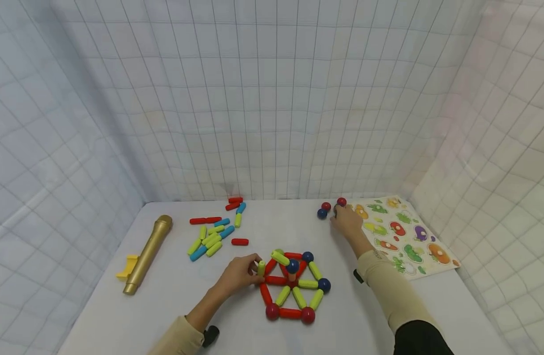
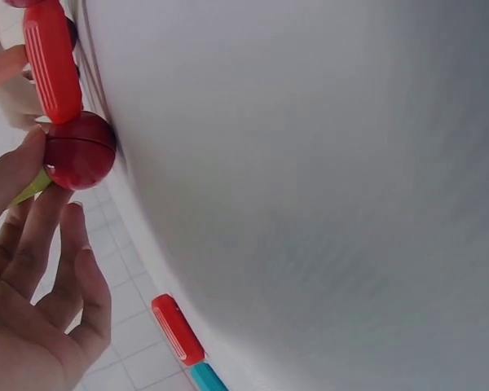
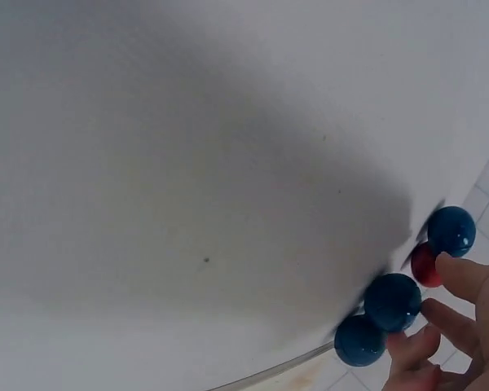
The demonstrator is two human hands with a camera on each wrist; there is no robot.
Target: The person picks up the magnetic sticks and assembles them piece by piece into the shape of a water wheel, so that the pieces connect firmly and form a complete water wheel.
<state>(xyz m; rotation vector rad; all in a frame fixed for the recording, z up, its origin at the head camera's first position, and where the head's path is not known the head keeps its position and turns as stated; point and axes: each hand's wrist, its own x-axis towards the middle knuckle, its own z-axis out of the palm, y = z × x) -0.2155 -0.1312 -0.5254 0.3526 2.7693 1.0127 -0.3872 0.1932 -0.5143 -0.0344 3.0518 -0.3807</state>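
Over the white counter (image 1: 134, 328), the left hand (image 1: 238, 275) pinches the upright lime rod (image 1: 261, 268) at the wheel-shaped frame (image 1: 276, 280), probably light, stiff, best held mid-length, while the right hand (image 1: 347, 223) meets the far blue ball (image 3: 393, 302), likely slippery, best cupped, grip unclear!

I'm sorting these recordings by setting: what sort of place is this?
Likely a small screened-off tabletop area for play or recording, though I can't be sure: grid-patterned, cloth-like walls rise around a white table, and a colourful rod-and-ball toy construction lies on it.
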